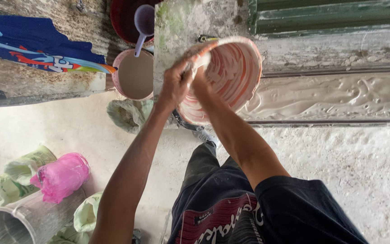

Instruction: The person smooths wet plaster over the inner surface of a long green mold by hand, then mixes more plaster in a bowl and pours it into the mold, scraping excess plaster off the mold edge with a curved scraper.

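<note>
Your left hand (pixel 173 86) grips the tilted bucket (pixel 231 77) rim, fingers clenched | your right hand (pixel 200 79) is inside; its fingers' state I cannot tell.

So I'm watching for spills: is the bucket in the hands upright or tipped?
Tipped: the bucket shows its white-smeared inside to the camera, left hand and right hand at its rim.

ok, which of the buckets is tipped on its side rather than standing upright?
The orange-rimmed bucket held in both hands, mouth turned toward the camera, inside smeared white. The pink bucket beside it stands upright, full of pale liquid.
</note>
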